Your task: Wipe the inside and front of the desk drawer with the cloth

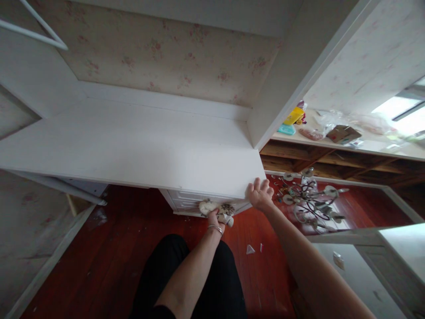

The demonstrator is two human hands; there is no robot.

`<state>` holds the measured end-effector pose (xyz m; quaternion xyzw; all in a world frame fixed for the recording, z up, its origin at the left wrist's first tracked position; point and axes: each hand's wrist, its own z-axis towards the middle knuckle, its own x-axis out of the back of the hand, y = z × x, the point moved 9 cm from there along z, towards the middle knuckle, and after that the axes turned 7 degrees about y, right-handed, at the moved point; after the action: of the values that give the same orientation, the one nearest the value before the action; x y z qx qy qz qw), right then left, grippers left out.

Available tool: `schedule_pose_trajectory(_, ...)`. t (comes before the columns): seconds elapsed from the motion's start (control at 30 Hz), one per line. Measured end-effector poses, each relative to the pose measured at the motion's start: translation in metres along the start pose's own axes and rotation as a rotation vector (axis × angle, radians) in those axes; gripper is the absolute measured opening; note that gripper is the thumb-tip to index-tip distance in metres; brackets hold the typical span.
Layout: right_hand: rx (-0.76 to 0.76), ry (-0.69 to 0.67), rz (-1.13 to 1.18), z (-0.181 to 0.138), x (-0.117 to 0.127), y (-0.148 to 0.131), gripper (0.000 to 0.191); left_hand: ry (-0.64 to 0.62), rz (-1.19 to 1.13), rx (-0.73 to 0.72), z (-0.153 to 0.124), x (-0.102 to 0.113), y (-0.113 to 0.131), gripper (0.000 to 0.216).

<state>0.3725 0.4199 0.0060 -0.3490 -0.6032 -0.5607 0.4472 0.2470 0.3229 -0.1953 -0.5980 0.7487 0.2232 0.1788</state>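
A long white desk top lies in front of me. My right hand rests at its front right corner, fingers apart and curled lightly against the edge, holding nothing. Below the front edge, my left hand, with bangles at the wrist, is closed around a whitish bundle. A brown-patterned part and a pale rounded end stick out of the bundle; its exact kind is unclear. Just behind this hand is a white drawer cabinet under the desk, partly covered by the bundle.
A chandelier with curved dark arms lies on the red wooden floor at right. Beyond it, a low wooden shelf unit carries a cardboard box, a yellow packet and plastic bags. Small scraps lie near my knees.
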Motion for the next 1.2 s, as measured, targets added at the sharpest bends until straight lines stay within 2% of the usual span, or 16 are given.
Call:
schedule_pose_trajectory(0.13, -0.020, -0.037, 0.009, 0.001, -0.003, 0.001, 0.044, 0.099, -0.035, -0.123, 0.003, 0.020, 0.053, 0.015)
schedule_pose_trajectory(0.3, -0.023, -0.039, 0.031, 0.000, 0.000, 0.000, 0.044, 0.116, -0.027, -0.217, -0.013, 0.030, 0.116, 0.016)
schedule_pose_trajectory(0.47, -0.015, 0.004, 0.047, -0.002, 0.005, -0.001, 0.045, 0.053, -0.015, -0.338, -0.056, 0.022, 0.167, 0.028)
schedule_pose_trajectory(0.6, -0.024, -0.005, 0.082, -0.001, 0.004, 0.000, 0.045, -0.108, 0.009, -0.393, -0.099, -0.002, 0.182, 0.036)
schedule_pose_trajectory(0.67, -0.026, -0.001, 0.093, -0.001, 0.005, 0.000, 0.045, -0.155, -0.014, -0.362, -0.114, -0.012, 0.177, 0.036)
schedule_pose_trajectory(0.77, -0.011, 0.027, 0.083, -0.004, 0.010, -0.002, 0.044, -0.130, -0.031, -0.274, -0.123, -0.018, 0.151, 0.036)
schedule_pose_trajectory(0.93, -0.007, 0.056, 0.049, -0.007, 0.018, -0.002, 0.045, -0.114, -0.038, -0.107, -0.124, -0.033, 0.075, 0.032)
schedule_pose_trajectory(1.1, -0.012, 0.013, 0.064, -0.005, 0.013, -0.001, 0.044, -0.199, 0.011, 0.112, -0.119, -0.060, -0.009, 0.025)
schedule_pose_trajectory(1.2, -0.004, 0.005, 0.070, -0.003, 0.008, -0.001, 0.044, -0.247, 0.046, 0.176, -0.110, -0.067, -0.041, 0.021)
